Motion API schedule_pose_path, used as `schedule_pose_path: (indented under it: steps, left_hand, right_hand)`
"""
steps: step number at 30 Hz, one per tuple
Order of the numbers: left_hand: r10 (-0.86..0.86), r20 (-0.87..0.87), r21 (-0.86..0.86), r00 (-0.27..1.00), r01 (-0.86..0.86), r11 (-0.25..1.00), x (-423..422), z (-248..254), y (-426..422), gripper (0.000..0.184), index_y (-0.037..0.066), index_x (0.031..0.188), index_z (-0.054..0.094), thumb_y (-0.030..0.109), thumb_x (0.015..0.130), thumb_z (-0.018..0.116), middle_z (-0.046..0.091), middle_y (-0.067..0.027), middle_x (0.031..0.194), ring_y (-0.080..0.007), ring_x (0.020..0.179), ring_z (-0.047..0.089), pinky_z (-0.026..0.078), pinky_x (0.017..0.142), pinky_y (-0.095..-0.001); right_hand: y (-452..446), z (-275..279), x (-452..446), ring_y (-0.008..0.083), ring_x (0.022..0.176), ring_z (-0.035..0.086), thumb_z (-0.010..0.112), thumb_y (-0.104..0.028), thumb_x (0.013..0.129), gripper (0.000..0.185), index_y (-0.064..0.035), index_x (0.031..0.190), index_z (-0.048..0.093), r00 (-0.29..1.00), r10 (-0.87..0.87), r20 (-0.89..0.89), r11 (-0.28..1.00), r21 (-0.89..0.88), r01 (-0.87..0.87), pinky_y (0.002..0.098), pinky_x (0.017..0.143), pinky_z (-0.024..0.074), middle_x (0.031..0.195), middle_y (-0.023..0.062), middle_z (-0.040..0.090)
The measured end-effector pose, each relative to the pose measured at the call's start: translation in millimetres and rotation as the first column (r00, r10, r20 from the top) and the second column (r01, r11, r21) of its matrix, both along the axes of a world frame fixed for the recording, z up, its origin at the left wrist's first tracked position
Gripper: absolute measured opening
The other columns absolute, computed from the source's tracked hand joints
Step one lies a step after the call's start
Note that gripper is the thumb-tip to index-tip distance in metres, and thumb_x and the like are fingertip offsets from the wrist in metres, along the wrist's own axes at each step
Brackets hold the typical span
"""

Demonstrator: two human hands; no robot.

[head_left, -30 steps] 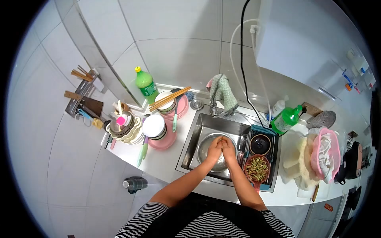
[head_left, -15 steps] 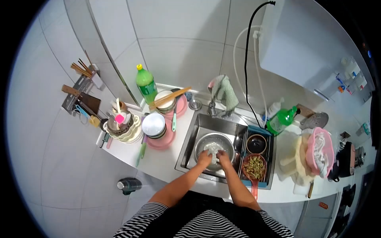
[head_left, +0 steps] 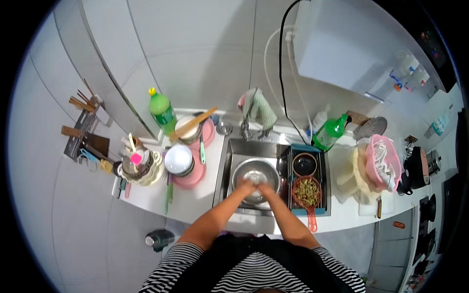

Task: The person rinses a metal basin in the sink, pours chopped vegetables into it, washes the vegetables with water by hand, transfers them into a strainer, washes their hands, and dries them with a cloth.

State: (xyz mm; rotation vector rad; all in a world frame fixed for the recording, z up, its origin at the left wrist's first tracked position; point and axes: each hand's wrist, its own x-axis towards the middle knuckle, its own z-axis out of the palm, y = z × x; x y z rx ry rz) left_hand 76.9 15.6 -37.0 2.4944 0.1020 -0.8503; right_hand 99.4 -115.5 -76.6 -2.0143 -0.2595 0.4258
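Note:
A round metal bowl [head_left: 271, 172] stands in the steel sink [head_left: 236, 146], with liquid and something pale inside. My left hand [head_left: 246, 187] and my right hand [head_left: 264, 188] reach into its near side, close together. Both are smeared by motion, their fingers hidden or blurred, so I cannot make out what they hold. Right of the bowl, a dark bowl [head_left: 305, 165] and a red strainer of chopped green pieces [head_left: 307, 191] sit in a rack over the sink. The faucet [head_left: 245, 131] has a cloth [head_left: 260, 110] hanging on it.
Left of the sink are pink plates [head_left: 195, 177], stacked bowls [head_left: 179, 159], chopsticks [head_left: 195, 123] and a green bottle [head_left: 162, 111]. On the right stand another green bottle [head_left: 330, 133] and a pink basket [head_left: 372, 168]. A thermos [head_left: 160, 238] is on the floor.
My hands have come closer together in the bowl than half a second ago, and their fingers are now blurred. The whole view has shifted, so the counter's things appear further left.

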Motion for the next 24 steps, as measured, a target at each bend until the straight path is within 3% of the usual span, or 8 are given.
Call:
schedule_pose_path:
  steps: [1, 2, 6, 15, 17, 18, 21, 24]
  left_hand:
    - [0.161, 0.101, 0.084, 0.982, -0.17, 0.982, -8, -43, 1, 0.067, 0.007, 0.128, 0.044, 0.039, 0.073, 0.065, 0.028, -0.024, 0.138, -0.0351, 0.129, 0.027, 0.02, 0.107, -0.0416]
    - [0.216, 0.234, -0.187, 0.948, -0.174, 0.967, -15, -34, 15, 0.067, 0.004, 0.126, 0.046, 0.04, 0.072, 0.065, 0.027, -0.033, 0.134, -0.0427, 0.128, 0.023, 0.022, 0.107, -0.0387]
    - [0.447, 0.526, -0.421, 0.723, -0.235, 0.876, 14, 5, 30, 0.04, 0.003, 0.11, 0.057, 0.027, 0.079, 0.062, 0.058, -0.0182, 0.11, -0.0296, 0.105, 0.054, 0.041, 0.091, -0.0366]
    - [0.813, 0.408, -0.831, 0.416, -0.201, 0.519, 111, 122, 75, 0.037, -0.002, 0.115, 0.048, 0.015, 0.085, 0.058, 0.056, -0.0159, 0.112, -0.0211, 0.104, 0.053, 0.041, 0.088, -0.0313]
    - [0.854, 0.434, -0.842, 0.287, -0.209, 0.498, 136, 106, 79, 0.043, 0.0, 0.113, 0.052, 0.019, 0.077, 0.066, 0.061, -0.0143, 0.094, -0.0207, 0.083, 0.057, 0.044, 0.075, -0.0311]
    - [0.849, 0.435, -0.839, 0.299, -0.208, 0.503, 146, 98, 77, 0.043, 0.0, 0.113, 0.052, 0.019, 0.077, 0.066, 0.061, -0.0143, 0.094, -0.0207, 0.083, 0.057, 0.044, 0.075, -0.0311]
    - [0.733, 0.675, -0.723, 0.085, -0.123, 0.68, 162, 107, 76, 0.044, 0.0, 0.109, 0.054, 0.021, 0.074, 0.069, 0.063, -0.0132, 0.087, -0.0201, 0.075, 0.058, 0.046, 0.069, -0.0311]
    - [0.769, 0.516, -0.76, 0.379, -0.211, 0.614, 153, 128, 81, 0.038, -0.001, 0.1, 0.058, 0.02, 0.072, 0.069, 0.061, -0.0064, 0.067, -0.0152, 0.056, 0.055, 0.044, 0.055, -0.0302]
  right_hand:
    - [-6, -18, -8, 0.0252, 0.1, 0.055, 0.061, -0.025, 0.076, 0.035, -0.0055, 0.105, 0.063, 0.971, 0.237, -0.021, 0.89, -0.397, -0.226, 0.0357, 0.091, 0.039, 0.105, 0.0228, 0.059]
    - [-7, -41, -20, 0.0252, 0.098, 0.056, 0.065, -0.021, 0.074, 0.033, -0.0047, 0.103, 0.064, 0.966, 0.039, 0.255, 0.944, -0.327, 0.048, 0.0372, 0.089, 0.0402, 0.097, 0.0202, 0.063]
    - [0, 24, -4, 0.0139, 0.078, 0.056, 0.059, -0.014, 0.081, 0.02, -0.0007, 0.097, 0.062, 0.948, -0.114, -0.297, 0.985, 0.087, 0.146, 0.0251, 0.07, 0.0438, 0.086, 0.0064, 0.062]
    - [21, 162, -17, 0.0205, 0.09, 0.057, 0.047, -0.009, 0.087, 0.017, -0.0005, 0.099, 0.056, 0.854, -0.306, 0.421, 0.892, 0.439, 0.103, 0.0293, 0.08, 0.0427, 0.095, 0.0127, 0.059]
    - [33, 40, -9, 0.0413, 0.116, 0.041, 0.061, -0.026, 0.08, 0.035, -0.0025, 0.106, 0.056, 0.9, 0.074, 0.429, 0.954, -0.294, 0.061, 0.041, 0.096, 0.0362, 0.122, 0.0221, 0.047]
    - [33, 36, -10, 0.0462, 0.122, 0.031, 0.067, -0.032, 0.073, 0.044, -0.0078, 0.109, 0.058, 0.931, 0.341, -0.13, 0.74, -0.573, -0.351, 0.0425, 0.101, 0.0321, 0.132, 0.0295, 0.033]
    - [30, 31, -30, 0.0465, 0.123, 0.029, 0.067, -0.034, 0.073, 0.042, -0.0123, 0.108, 0.06, 0.974, 0.216, 0.072, 0.93, -0.318, -0.183, 0.0418, 0.101, 0.0318, 0.131, 0.03, 0.034]
    - [18, 45, -20, 0.0377, 0.11, 0.047, 0.064, -0.033, 0.076, 0.031, -0.0117, 0.099, 0.064, 0.988, 0.105, 0.113, 0.958, -0.277, -0.071, 0.0402, 0.092, 0.0399, 0.114, 0.0213, 0.053]
